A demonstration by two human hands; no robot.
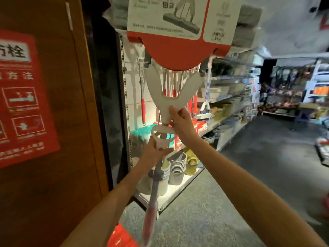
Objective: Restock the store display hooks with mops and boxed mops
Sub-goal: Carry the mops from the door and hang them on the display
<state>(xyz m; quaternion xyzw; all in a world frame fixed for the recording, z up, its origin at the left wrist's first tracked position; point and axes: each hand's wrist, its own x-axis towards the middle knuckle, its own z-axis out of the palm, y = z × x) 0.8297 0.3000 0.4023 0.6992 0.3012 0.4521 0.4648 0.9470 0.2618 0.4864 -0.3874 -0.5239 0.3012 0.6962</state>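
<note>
Dim store aisle. Brown wood panel (53, 131) on the left carries a red poster (21, 97). Grey speckled floor (240, 175). Lit shelving (229, 97) runs down the aisle, stacked baskets (178, 168) on its bottom shelf. Far racks (288, 90) are blurred.

Red poster (23, 97) reads "栓" and "方法"; mop card (181, 29) shows 35 (rest blurred).
</note>
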